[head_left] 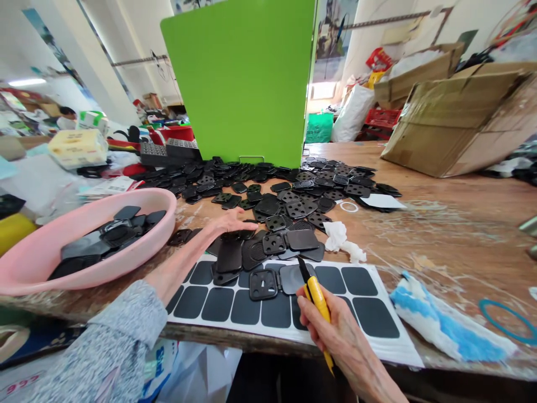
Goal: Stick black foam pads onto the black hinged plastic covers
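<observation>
The right hand [338,326], at four o'clock of the open, hinged black plastic piece [263,284] on the dark-squared white sheet [403,346], grips a yellow-handled knife [319,299], blade outward likely for safety, while the left hand [230,223], at eleven, extends over flat black pieces [229,256], grasp unclear.

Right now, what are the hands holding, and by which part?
The right hand grips a yellow-and-black cutter knife by its yellow handle. The left hand is over flat black plastic-looking pieces; whether it holds one cannot be told.
</observation>
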The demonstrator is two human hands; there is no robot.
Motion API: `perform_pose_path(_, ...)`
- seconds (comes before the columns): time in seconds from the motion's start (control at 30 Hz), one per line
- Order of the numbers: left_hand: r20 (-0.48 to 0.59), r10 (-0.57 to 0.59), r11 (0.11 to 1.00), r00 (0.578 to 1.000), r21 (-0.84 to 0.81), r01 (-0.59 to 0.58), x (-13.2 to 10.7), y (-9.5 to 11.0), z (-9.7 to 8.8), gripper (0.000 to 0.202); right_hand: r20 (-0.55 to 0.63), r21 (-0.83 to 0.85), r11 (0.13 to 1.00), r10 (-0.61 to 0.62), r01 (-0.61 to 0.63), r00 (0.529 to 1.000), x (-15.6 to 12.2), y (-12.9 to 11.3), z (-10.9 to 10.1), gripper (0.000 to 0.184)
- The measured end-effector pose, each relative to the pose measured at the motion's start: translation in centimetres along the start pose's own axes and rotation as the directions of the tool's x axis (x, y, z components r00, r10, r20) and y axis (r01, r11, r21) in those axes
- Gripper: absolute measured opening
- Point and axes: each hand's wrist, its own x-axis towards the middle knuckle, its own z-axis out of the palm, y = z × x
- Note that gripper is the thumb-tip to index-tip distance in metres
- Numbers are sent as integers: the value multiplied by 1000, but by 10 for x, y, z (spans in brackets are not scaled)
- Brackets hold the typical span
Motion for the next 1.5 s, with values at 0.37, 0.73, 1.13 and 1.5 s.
perform_pose_path(0.37,-97,-4,845,995,-533,-49,-8,22,-22,47,-19,78,992,96,-95,995,1,-9,3,41)
perform_pose_path(0.73,-99,40,420,994,-901,-107,-230,37,40,57,75,486,869,72,-100,995,-54,-31,41,48)
perform_pose_path(1.13,433,-242,-30,868,-898,439,-337,-10,92,67,53,-516,562,-732,646,679,-123,55,83,46)
perform_pose_path(1.5,548,-124,-12,827,-835,551,-351,-42,93,59,230,-465,501,-728,730,646,-142,67,73,50)
